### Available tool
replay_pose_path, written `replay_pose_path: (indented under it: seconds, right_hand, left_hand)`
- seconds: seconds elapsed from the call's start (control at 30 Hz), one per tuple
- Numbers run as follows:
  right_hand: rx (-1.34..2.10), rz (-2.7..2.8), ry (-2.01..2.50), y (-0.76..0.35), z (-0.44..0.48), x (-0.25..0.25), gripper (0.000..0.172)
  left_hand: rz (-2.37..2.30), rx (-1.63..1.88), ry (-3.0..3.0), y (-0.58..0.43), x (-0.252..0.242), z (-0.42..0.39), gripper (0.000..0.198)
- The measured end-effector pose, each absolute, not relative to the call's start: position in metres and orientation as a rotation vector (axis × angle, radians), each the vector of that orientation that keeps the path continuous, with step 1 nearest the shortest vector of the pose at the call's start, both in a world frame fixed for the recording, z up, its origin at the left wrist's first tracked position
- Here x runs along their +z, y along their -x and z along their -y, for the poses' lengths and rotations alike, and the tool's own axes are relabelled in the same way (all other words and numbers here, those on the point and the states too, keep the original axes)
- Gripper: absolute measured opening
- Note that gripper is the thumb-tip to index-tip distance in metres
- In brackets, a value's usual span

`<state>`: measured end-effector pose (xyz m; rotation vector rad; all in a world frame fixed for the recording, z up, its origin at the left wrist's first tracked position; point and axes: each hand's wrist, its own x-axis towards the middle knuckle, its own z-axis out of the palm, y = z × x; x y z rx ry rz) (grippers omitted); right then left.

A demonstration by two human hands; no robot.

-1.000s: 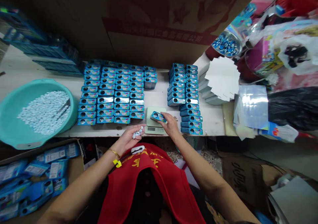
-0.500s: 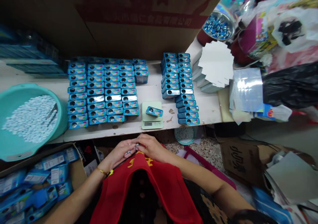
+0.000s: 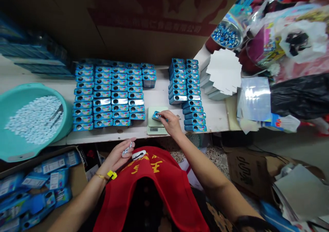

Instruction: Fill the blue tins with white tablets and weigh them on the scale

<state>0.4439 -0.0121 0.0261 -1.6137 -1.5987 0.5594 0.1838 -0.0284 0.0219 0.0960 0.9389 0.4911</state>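
My left hand (image 3: 118, 155) is curled, palm up, around several small white mints (image 3: 126, 149) above the apron. On the pale green scale (image 3: 151, 122) lies a small blue tin (image 3: 154, 115) with a dark round opening. My right hand (image 3: 171, 123) is over that tin, its fingertips pinched together at the opening and hiding most of the top. Whatever sits between those fingertips is too small to make out. To the left of the scale stand rows of similar blue tins (image 3: 120, 101). More tins (image 3: 193, 103) form two columns on its right.
A turquoise basin (image 3: 67, 122) of white mints with tongs stands at the left. Below it, a carton (image 3: 74, 177) holds blue packages. White card stacks (image 3: 223, 69) and a metal bowl (image 3: 240, 33) of blue pieces are at the right. A large cardboard box (image 3: 144, 43) closes off the back.
My right hand has left my left hand and moved forward to the tin on the scale. My left hand has stayed low and turned its palm up, showing the mints.
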Motion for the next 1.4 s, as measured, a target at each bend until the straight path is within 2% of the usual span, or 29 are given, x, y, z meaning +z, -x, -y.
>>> replay_pose_path:
  seconds: [0.23, 0.33, 0.47, 0.6, 0.73, 0.87, 0.93, 1.1, 1.27, 1.4]
  right_hand:
    - [0.452, 1.504, 1.76, -0.468, 0.046, 0.023, 0.021]
    - [0.422, 1.42, 1.865, -0.484, 0.058, 0.016, 0.039]
    - [0.476, 1.633, 1.869, -0.491, 0.053, 0.009, 0.066]
    - [0.518, 1.783, 1.91, -0.481, 0.038, 0.009, 0.074]
    - [0.542, 1.874, 1.947, -0.471, 0.023, 0.007, 0.065]
    - [0.543, 1.959, 1.962, -0.468, 0.011, 0.008, 0.039]
    - [0.518, 2.007, 1.939, -0.469, 0.0, 0.011, 0.031]
    - [0.351, 2.078, 1.842, -0.472, -0.066, 0.011, 0.031]
    - [0.312, 2.033, 1.841, -0.467, -0.146, -0.019, 0.033]
    - [0.229, 1.996, 1.839, -0.483, -0.135, -0.028, 0.033]
  left_hand:
    - [-0.924, 0.52, -0.111, -0.176, 0.019, 0.03, 0.015]
    - [-0.936, 0.532, -0.09, -0.172, 0.015, 0.028, 0.011]
    - [-0.99, 0.549, -0.063, -0.17, 0.018, 0.023, 0.011]
    - [-1.027, 0.554, -0.016, -0.169, 0.023, 0.017, 0.011]
    - [-1.046, 0.572, 0.001, -0.165, 0.023, 0.012, 0.013]
    - [-1.055, 0.618, -0.007, -0.159, 0.021, 0.008, 0.014]
    - [-1.056, 0.645, -0.004, -0.154, 0.02, 0.008, 0.015]
    - [-1.091, 0.755, 0.03, -0.141, 0.021, 0.01, 0.014]
    - [-1.136, 0.783, 0.058, -0.142, 0.027, 0.013, 0.015]
    - [-1.165, 0.743, 0.058, -0.146, 0.029, 0.011, 0.015]
